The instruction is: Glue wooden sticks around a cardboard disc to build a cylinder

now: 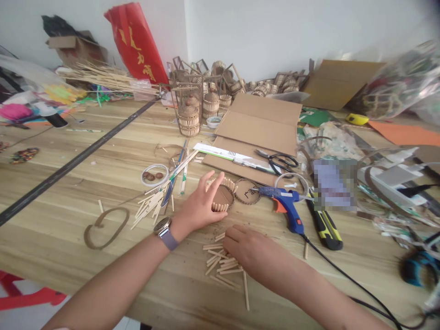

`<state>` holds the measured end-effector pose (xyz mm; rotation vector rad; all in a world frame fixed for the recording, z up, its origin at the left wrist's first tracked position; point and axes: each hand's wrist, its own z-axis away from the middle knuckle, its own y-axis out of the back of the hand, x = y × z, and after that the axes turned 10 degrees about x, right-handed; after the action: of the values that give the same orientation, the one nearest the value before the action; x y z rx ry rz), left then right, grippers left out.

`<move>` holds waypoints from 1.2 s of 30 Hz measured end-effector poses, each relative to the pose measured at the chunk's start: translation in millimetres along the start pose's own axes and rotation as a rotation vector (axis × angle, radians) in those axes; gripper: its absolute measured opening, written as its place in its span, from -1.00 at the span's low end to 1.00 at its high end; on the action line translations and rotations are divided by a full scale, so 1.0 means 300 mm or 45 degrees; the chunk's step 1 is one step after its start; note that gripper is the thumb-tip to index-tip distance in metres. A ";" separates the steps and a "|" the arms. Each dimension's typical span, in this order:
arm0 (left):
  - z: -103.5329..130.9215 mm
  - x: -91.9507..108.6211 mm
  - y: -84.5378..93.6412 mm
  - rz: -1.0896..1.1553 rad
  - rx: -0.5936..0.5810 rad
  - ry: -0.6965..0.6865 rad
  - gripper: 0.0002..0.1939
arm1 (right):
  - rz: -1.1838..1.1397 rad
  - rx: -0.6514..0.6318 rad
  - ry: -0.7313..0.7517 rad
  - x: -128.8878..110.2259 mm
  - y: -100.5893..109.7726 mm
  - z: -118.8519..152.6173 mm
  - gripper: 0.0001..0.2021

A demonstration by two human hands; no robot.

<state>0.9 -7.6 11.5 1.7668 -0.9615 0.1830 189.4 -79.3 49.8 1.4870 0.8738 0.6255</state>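
Observation:
My left hand point(202, 204), with a watch on its wrist, is open. Its fingers and thumb spread around a small ring point(225, 197) edged with short upright wooden sticks, and they partly hide it. My right hand point(242, 245) is closed, palm down, over a loose pile of short wooden sticks point(216, 260). Its fingertips are among the sticks, so what they pinch is hidden. Just right of the stick-edged ring lies a thin bare hoop point(248, 191). Beside that hoop rests a blue glue gun point(287, 204) with an orange trigger.
Scissors point(278, 161) and cardboard point(259, 121) lie beyond my hands. A utility knife point(325, 224) and the glue gun's cord point(343, 270) are to the right. At left are a tape roll point(154, 174) and a curled strip point(106, 229). Finished small lanterns point(189, 117) stand behind.

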 end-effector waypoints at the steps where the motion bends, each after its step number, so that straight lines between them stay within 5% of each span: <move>1: 0.000 0.000 0.000 0.000 -0.002 0.002 0.11 | -0.005 -0.004 0.018 -0.002 0.004 -0.002 -0.81; 17: 0.002 -0.007 -0.003 0.016 0.003 -0.008 0.11 | 0.107 0.078 0.121 -0.016 -0.008 -0.017 -0.87; 27: -0.002 0.005 0.007 0.016 -0.009 0.002 0.08 | -0.537 0.373 -0.393 0.106 0.080 -0.013 -0.86; 31: -0.003 -0.006 0.004 0.038 -0.038 -0.014 0.11 | -0.626 0.432 -0.648 0.157 0.033 -0.029 -0.87; 36: -0.004 -0.010 0.001 0.072 -0.033 -0.045 0.12 | -0.601 0.480 -0.680 0.169 -0.029 -0.044 -0.87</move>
<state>-0.9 -4.9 10.6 1.7255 -1.0354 0.1755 206.2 -30.6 37.2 1.5917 0.8970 -0.2946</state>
